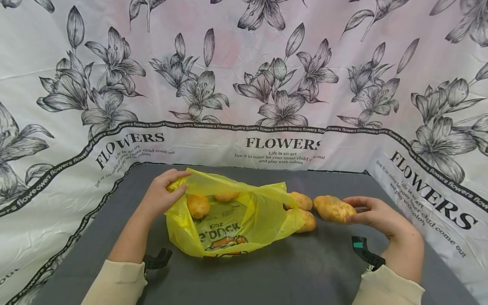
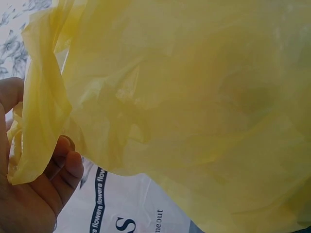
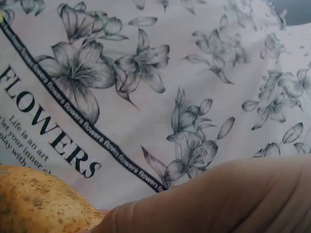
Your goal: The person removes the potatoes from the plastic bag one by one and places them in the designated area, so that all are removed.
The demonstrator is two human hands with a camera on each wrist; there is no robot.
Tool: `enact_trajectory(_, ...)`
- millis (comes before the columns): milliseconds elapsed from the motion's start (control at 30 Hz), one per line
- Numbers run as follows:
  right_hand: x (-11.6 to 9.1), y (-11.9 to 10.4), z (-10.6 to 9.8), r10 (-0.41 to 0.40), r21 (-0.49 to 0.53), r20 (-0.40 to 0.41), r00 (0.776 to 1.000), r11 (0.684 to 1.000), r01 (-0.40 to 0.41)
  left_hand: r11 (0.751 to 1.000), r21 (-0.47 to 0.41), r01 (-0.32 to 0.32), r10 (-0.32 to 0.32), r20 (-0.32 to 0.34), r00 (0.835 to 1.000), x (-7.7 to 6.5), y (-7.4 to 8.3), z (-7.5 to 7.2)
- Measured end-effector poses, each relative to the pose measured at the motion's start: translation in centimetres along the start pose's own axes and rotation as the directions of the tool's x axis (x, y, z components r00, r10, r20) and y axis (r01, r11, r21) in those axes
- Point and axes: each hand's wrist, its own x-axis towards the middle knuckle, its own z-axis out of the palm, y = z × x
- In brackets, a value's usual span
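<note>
A yellow plastic bag (image 1: 232,184) lies with its mouth spread toward me, printed lettering showing inside. My left hand (image 1: 162,192) pinches its rim at the upper left; in the left wrist view the yellow film (image 2: 160,97) passes between thumb and fingers. Inside the bag are a potato (image 1: 198,206) and, partly behind the rim, another potato (image 1: 226,197). To the right, my right hand (image 1: 375,215) holds a potato (image 1: 332,209) by its right end, thumb on the near side and fingers behind. That potato (image 3: 39,201) also fills the lower left corner of the right wrist view.
Just right of the bag, a potato (image 1: 300,200) and a second potato (image 1: 306,221) sit together, partly covered by its edge. The grey table (image 1: 251,279) is bordered by a flower-printed cloth (image 1: 206,148) at the back and sides.
</note>
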Motion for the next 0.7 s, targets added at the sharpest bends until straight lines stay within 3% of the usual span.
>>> enact_trajectory(367, 1.9, 2.4, 0.7, 0.071, -0.031, 0.045, 0.996, 0.997, -0.070, 1.000, -0.005, 0.000, 0.000, 0.001, 1.000, 0.0, 0.0, -0.1)
enact_trajectory(700, 2.7, 4.0, 1.3, 0.082, 0.171, 0.107, 0.991, 0.980, -0.099, 1.000, -0.011, -0.018, 0.018, -0.002, 1.000, 0.0, -0.1, -0.1)
